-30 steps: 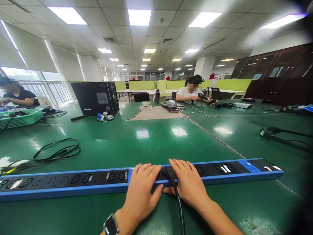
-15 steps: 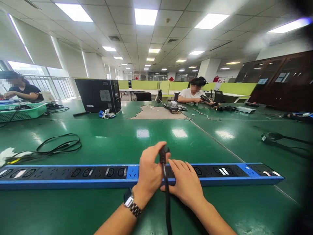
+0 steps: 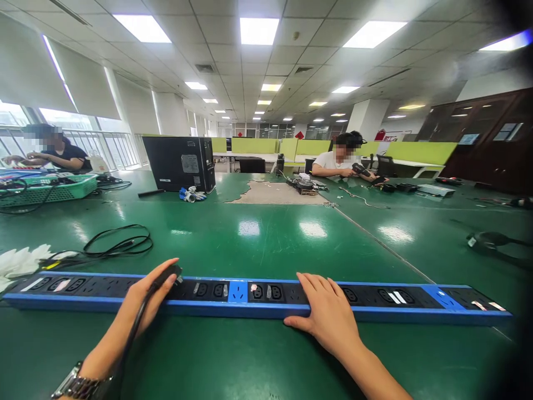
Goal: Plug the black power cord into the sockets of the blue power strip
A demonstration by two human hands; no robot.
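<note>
a long blue power strip [image 3: 266, 311] with black socket panels lay across the near part of the green tabletop [image 3: 250, 355], running from the left side almost to the right edge. the left hand [image 3: 145, 294] was pinching a black plug [image 3: 169, 274] between thumb and fingers above the left half of the strip, its prongs turned to the right; whether the plug touched the sockets was hard to tell from this angle. a thick black cord [image 3: 132, 333] ran from it toward the near edge, along the left forearm, past a watch [image 3: 77, 383] on the wrist. the right hand [image 3: 328, 314] was grasping the strip right of its middle, fingers over the top and thumb against the near side. a coiled black cable [image 3: 109, 254] lay beyond the strip on the left, near a crumpled white item [image 3: 23, 261]. farther off stood a black computer case [image 3: 175, 164], with a green basket [image 3: 75, 190] to its left. a person in a white top [image 3: 327, 162] sat at the far side, right of centre.
</note>
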